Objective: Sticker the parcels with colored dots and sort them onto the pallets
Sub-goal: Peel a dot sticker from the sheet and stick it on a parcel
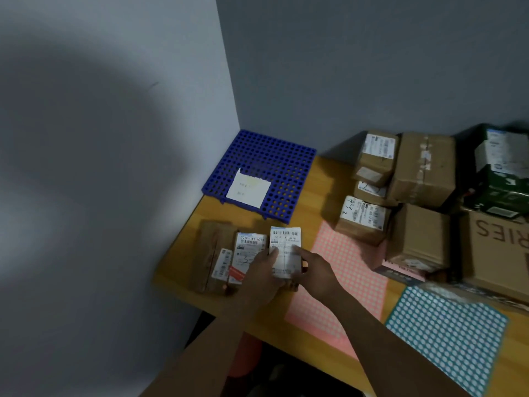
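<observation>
Wooden table point(329, 179) with blue pallet point(274, 159), pink dot sheet point(343, 267), teal dot sheet point(449, 325), labelled parcels point(249, 253) and cardboard boxes point(423, 167).

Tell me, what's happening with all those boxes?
A person is sorting parcels at a wooden table. The left hand and right hand hold a small parcel with a white label, next to two other parcels lying flat. The pink sticker sheet and teal sticker sheet lie nearby. The blue pallet in the corner carries only a white paper, and a pile of boxes waits on the right.
</observation>
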